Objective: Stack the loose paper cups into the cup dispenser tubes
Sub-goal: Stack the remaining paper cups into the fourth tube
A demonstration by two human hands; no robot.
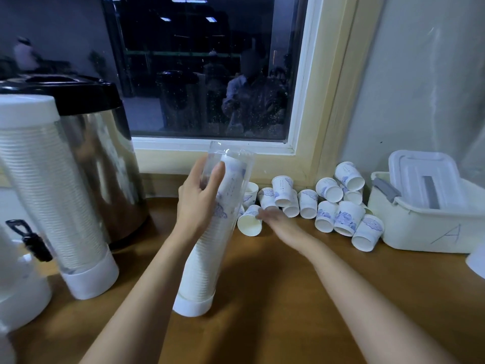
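A clear dispenser tube [210, 248] with a white base stands tilted on the wooden counter, nearly full of stacked white cups. My left hand [199, 198] grips its upper part. My right hand [275, 218] reaches to a loose paper cup [249, 224] lying on its side with its mouth toward me; the fingers are blurred and touch its rim. Behind it, several white cups with blue prints [338, 206] lie piled along the wall. A second tube [52, 195], capped and full of cups, stands at the left.
A steel hot-water urn [105, 143] with a black lid and tap stands behind the left tube. A cream plastic bin [430, 219] marked "A" sits at the right with a lidded box in it. A window is behind the counter [275, 298].
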